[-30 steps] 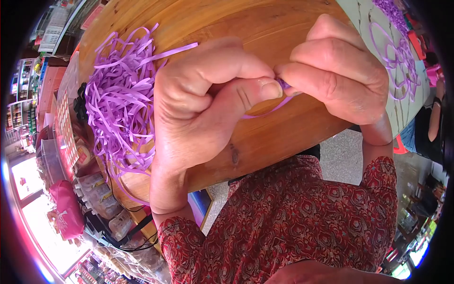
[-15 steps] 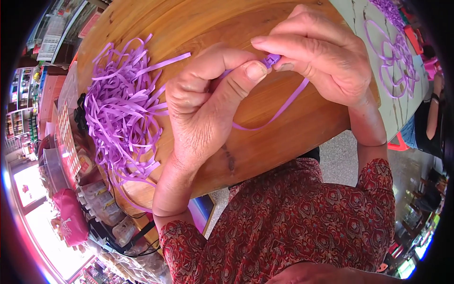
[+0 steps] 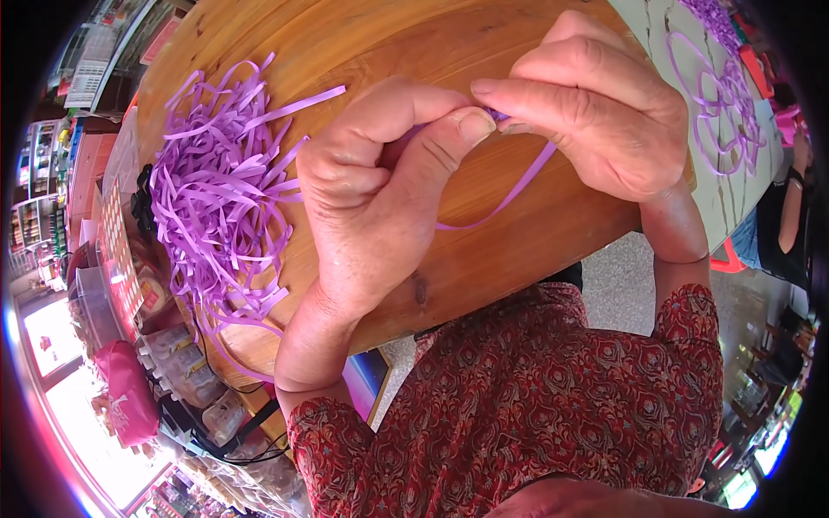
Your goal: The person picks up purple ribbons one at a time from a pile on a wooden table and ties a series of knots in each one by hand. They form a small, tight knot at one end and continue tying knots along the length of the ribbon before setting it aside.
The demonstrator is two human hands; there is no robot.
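Note:
Between my two hands, above the wooden table, is a small purple piece that looks like folded or woven ribbon, mostly covered by my fingertips. My left hand pinches it between thumb and forefinger, the other fingers curled. From the right, the thumb and forefinger of my right hand close on the same piece. A loose purple ribbon strand hangs in a curve below my hands. To the left of my left hand lies a big tangled heap of purple ribbon.
More purple ribbon lies on a marbled white table at the right, where another person's arm shows. Clear plastic boxes and a pink pouch stand at the left beside the wooden table.
My right thumb and forefinger have closed over the purple piece, which showed more plainly before. Both hands have shifted slightly, and the hanging strand has moved a little with them.

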